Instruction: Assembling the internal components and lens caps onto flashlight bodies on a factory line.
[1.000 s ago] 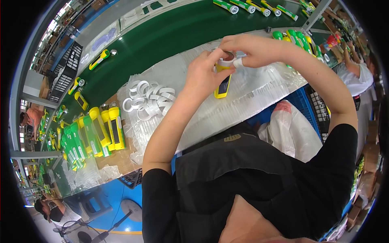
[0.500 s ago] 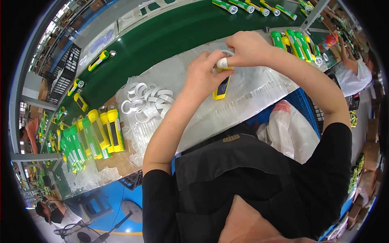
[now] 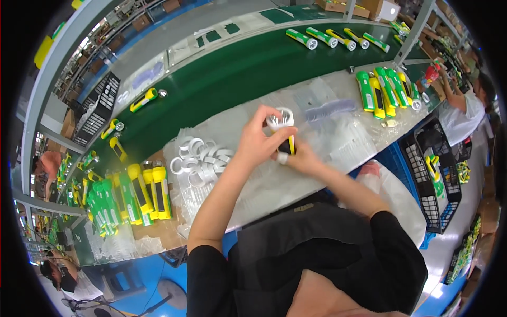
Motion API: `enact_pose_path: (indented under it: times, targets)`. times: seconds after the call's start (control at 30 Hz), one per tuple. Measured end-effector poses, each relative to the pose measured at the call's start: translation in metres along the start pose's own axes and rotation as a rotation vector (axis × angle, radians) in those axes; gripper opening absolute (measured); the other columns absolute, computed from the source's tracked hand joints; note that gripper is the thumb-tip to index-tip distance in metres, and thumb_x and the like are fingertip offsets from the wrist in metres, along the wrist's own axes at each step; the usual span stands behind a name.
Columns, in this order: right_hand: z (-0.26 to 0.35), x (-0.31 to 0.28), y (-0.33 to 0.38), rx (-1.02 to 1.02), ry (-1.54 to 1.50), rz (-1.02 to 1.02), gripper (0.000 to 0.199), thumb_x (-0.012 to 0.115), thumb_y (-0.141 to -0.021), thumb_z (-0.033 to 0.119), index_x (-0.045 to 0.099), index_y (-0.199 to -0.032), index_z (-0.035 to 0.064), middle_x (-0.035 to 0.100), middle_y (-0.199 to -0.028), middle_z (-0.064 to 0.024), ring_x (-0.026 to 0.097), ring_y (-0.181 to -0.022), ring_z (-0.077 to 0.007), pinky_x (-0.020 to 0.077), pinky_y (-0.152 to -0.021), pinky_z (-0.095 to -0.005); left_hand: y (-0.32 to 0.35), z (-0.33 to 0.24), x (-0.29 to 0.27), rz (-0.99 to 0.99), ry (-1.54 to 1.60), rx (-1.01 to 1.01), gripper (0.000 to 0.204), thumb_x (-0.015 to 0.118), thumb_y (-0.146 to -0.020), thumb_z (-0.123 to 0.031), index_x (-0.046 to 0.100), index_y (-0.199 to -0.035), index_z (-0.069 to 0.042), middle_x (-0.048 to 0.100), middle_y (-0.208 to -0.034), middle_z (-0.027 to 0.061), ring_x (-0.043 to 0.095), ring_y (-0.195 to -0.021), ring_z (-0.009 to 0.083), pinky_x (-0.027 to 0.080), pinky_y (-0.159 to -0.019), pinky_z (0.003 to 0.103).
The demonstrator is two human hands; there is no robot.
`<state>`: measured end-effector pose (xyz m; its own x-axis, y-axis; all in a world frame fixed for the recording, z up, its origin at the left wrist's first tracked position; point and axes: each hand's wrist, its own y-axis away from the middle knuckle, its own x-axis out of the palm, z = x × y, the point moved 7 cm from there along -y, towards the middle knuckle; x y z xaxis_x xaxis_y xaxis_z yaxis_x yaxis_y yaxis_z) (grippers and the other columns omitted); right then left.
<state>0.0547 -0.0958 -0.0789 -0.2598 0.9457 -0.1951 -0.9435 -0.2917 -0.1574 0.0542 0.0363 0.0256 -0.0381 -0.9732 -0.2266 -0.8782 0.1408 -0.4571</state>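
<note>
A yellow flashlight with a dark panel (image 3: 291, 143) is between my hands above the plastic-covered bench, its clear lamp end tilted up and away. My left hand (image 3: 260, 136) is closed round the lamp end, thumb on the near side and index finger over the far side. A white ring (image 3: 287, 114) shows at that end; whether it is fully seated I cannot tell. My right hand (image 3: 302, 158) grips the lower body, its fingers partly hidden and slightly blurred. A loose pile of white rings (image 3: 196, 177) lies left of my left forearm.
Flashlights lie packed at the left (image 3: 138, 193) and grouped at the right (image 3: 381, 95). Several more (image 3: 344, 41) rest on the green belt (image 3: 222, 74) beyond. Black crates (image 3: 433, 174) stand at the right, near a white sack (image 3: 393, 195). A metal post (image 3: 414, 31) rises behind.
My right hand has moved from the flashlight's far end to its lower body. The flashlight's lamp end now shows between my left fingers. The whole view has shifted, with the bench lower in it.
</note>
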Motion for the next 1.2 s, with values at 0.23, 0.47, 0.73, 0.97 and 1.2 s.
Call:
enact_pose_path:
  times: [0.23,0.47,0.73,0.97,1.2]
  targets:
    - [0.057,0.035,0.053,0.441,-0.923,1.117,0.036,0.083,-0.073,0.021,0.063,-0.097,0.0039,0.064,-0.078,-0.005,0.062,-0.074,-0.0131,0.0491,-0.066,-0.0295,0.001,-0.057,0.015,0.084,0.672,0.121,0.028,0.076,-0.079,-0.006,0.052,-0.095,-0.007,0.064,-0.093,0.0095,0.066,-0.086,0.0188,0.052,-0.072,0.03]
    - [0.052,-0.033,-0.112,-0.321,0.162,0.296,0.066,0.079,-0.069,0.011,0.053,-0.129,0.003,0.06,-0.125,-0.0135,0.058,-0.117,-0.0263,0.0457,-0.098,-0.0371,-0.07,-0.057,-0.021,0.064,-0.625,0.589,0.055,0.08,-0.075,-0.032,0.059,-0.12,-0.009,0.065,-0.096,0.0135,0.064,-0.09,0.0294,0.054,-0.074,0.036]
    - [0.013,-0.034,-0.309,-0.561,0.976,0.039,0.046,0.066,-0.082,0.014,0.055,-0.125,0.0265,0.048,-0.143,-0.0095,0.064,-0.105,-0.036,0.055,-0.086,-0.0415,-0.151,0.099,-0.129,0.016,-1.047,0.346,0.055,0.074,-0.08,-0.033,0.055,-0.126,-0.01,0.056,-0.127,0.0156,0.058,-0.113,0.0338,0.05,-0.089,0.043]
    - [-0.049,-0.077,-0.415,-0.468,1.235,0.355,0.046,0.052,-0.085,0.0,0.057,-0.129,0.0148,0.05,-0.142,-0.0111,0.055,-0.12,-0.0334,0.0487,-0.097,-0.0401,-0.141,0.271,-0.416,-0.002,-1.776,-0.435,0.063,0.052,-0.09,-0.009,0.032,-0.148,-0.021,0.035,-0.153,0.006,0.038,-0.138,0.0302,0.045,-0.102,0.048]
    - [0.017,-0.06,-0.341,-0.702,0.879,0.201,0.035,0.065,-0.078,-0.002,0.062,-0.113,0.0023,0.064,-0.111,-0.017,0.06,-0.108,-0.0363,0.0479,-0.094,-0.041,-0.142,0.281,-0.408,-0.002,-1.799,-0.336,0.05,0.052,-0.092,-0.013,0.041,-0.14,-0.014,0.056,-0.128,0.0041,0.056,-0.118,0.0241,0.049,-0.091,0.044]
